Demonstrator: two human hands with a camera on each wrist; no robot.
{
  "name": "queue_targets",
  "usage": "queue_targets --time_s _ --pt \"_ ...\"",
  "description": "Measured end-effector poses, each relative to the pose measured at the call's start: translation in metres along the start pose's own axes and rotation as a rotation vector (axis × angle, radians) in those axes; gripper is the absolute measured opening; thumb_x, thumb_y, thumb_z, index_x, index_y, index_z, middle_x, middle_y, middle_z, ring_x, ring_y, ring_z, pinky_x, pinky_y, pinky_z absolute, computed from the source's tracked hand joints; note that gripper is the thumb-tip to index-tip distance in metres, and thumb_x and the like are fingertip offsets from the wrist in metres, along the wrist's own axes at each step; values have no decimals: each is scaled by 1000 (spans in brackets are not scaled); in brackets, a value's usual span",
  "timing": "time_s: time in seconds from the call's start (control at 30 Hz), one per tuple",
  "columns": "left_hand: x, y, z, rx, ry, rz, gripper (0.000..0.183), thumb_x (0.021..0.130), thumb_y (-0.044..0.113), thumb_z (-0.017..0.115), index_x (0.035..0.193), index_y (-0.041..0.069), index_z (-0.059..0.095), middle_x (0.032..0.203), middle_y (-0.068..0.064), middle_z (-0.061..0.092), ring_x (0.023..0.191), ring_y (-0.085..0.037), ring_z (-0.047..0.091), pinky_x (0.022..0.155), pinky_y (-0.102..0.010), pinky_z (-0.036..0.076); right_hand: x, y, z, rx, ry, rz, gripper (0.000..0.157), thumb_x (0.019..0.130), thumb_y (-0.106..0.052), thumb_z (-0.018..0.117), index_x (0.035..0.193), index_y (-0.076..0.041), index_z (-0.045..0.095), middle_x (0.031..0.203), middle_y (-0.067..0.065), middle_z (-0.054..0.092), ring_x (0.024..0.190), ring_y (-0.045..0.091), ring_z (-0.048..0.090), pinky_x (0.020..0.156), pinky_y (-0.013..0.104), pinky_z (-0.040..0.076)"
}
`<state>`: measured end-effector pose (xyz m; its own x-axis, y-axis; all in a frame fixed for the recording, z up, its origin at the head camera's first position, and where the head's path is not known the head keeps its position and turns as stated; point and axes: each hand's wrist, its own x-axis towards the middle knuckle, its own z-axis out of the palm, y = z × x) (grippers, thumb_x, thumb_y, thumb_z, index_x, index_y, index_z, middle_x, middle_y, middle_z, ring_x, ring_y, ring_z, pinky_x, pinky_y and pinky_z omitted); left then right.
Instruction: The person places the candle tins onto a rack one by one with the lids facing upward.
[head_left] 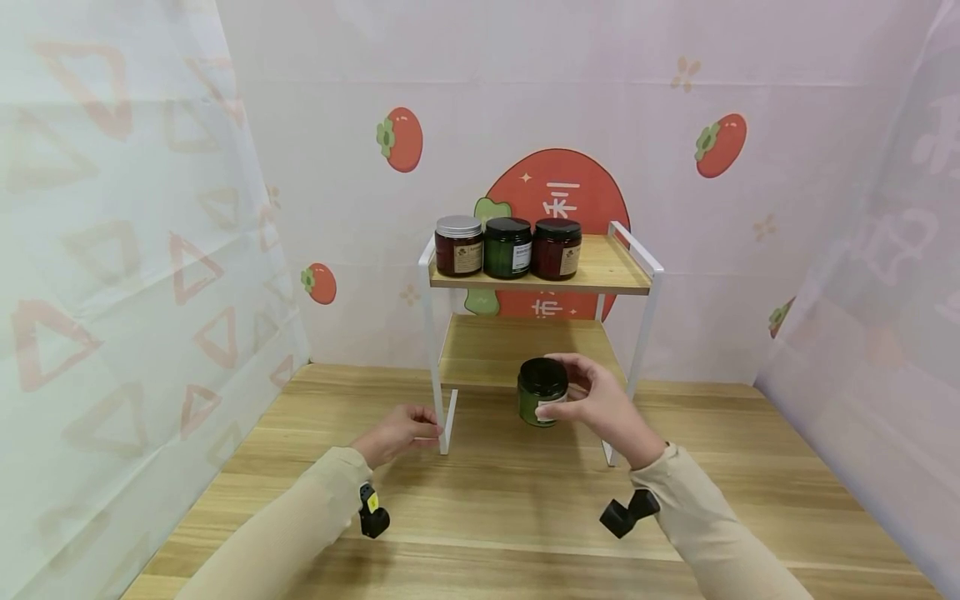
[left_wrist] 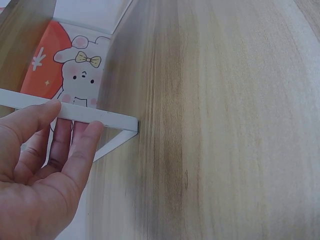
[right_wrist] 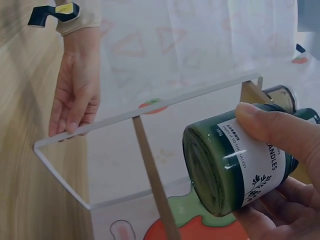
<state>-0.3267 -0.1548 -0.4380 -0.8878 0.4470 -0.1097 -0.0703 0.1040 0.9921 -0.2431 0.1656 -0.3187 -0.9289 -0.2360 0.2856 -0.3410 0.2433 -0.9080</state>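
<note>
My right hand [head_left: 600, 400] grips a green glass candle jar [right_wrist: 235, 160] with a black lid, thumb on its white label and fingers round the far side. In the head view this jar [head_left: 542, 396] is held up in front of the lower board of a small two-tier shelf [head_left: 540, 283]. My left hand [head_left: 401, 432] pinches the shelf's white front left leg [left_wrist: 80, 113] near its foot, with thumb and fingertips on the metal. On the top board stand a dark red jar with a silver lid [head_left: 459, 250], a green jar [head_left: 507, 250] and a dark red jar with a black lid [head_left: 556, 252].
The shelf stands on a wood-grain table [head_left: 495, 517]. Behind it hangs a pale cloth backdrop [head_left: 337, 167] with printed red fruit, and similar cloth closes both sides. A white side rail [head_left: 636, 248] edges the top board at right.
</note>
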Motion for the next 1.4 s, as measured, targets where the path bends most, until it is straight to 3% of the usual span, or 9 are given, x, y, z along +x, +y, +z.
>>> queue_targets --time_s 0.2,0.43,0.6,0.73,1.03,1.17,1.4 --pt "0 0 0 -1 3 6 17 91 0 62 102 -10 53 95 -8 59 97 -24 63 99 -48 51 2 -13 -13 -5 -1 4 70 71 -2 84 133 0 50 127 18 55 108 14 58 92 23 53" --pt "0 1 2 -1 4 5 12 92 -2 60 100 -8 53 95 -8 59 97 -24 62 100 -49 50 4 -40 -30 -74 9 33 71 75 -8 83 136 -3 48 133 16 53 116 18 56 104 34 47" --pt "1 1 1 3 -9 16 6 93 -4 57 98 -4 53 94 -7 58 94 -20 62 98 -45 52 6 -64 -42 -119 21 52 74 75 -13 84 138 -7 46 134 13 53 116 19 59 93 24 53" --pt "2 0 0 7 -12 13 8 92 -2 59 98 -4 53 93 -6 57 94 -20 61 96 -42 53 9 -84 -51 -174 41 45 72 76 -18 84 137 -9 47 130 6 56 112 10 59 88 17 51" --pt "2 1 1 13 8 8 13 91 -1 62 99 -8 53 93 -6 58 95 -23 62 95 -42 54 21 -121 -75 -179 86 6 66 77 -14 82 135 -10 51 110 -10 64 96 5 61 84 16 49" --pt "1 1 1 11 9 7 15 92 -1 61 101 -10 53 93 -6 59 98 -24 63 98 -47 51 27 -132 -85 -179 97 10 66 79 -13 80 138 -12 49 112 -12 63 96 4 61 84 16 49" --pt "1 2 2 7 18 -3 16 91 -1 62 102 -10 54 93 -7 60 98 -24 63 101 -51 48 40 -146 -98 -183 106 -1 62 78 -15 82 133 -13 53 100 -11 68 88 8 60 79 17 49"
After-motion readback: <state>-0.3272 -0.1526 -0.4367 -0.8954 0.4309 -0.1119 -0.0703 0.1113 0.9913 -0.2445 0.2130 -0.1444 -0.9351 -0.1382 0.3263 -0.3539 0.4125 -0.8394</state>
